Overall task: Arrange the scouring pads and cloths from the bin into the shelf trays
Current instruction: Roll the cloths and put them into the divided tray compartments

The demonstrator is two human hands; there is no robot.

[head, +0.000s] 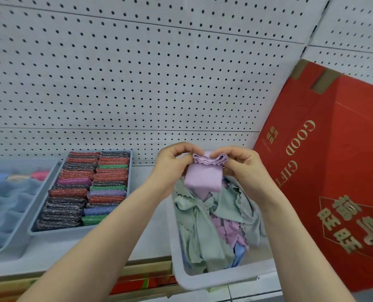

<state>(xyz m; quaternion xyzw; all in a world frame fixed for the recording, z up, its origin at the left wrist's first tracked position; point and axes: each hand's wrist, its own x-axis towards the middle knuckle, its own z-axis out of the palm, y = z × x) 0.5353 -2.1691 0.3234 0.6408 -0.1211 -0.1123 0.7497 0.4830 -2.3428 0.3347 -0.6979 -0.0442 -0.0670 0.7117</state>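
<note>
Both your hands, left (173,159) and right (239,164), pinch the top of a folded lilac cloth (204,175), held just above the bin (213,277). Ease either pinch and the fold will likely spring open, or the cloth drops back among the loose cloths (203,227). The pad tray (34,231) left of the bin looks full, so don't crowd it.

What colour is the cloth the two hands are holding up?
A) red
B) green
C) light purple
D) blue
C: the left hand and right hand both pinch the top of a folded light purple cloth, held just above the bin of loose cloths.
</note>
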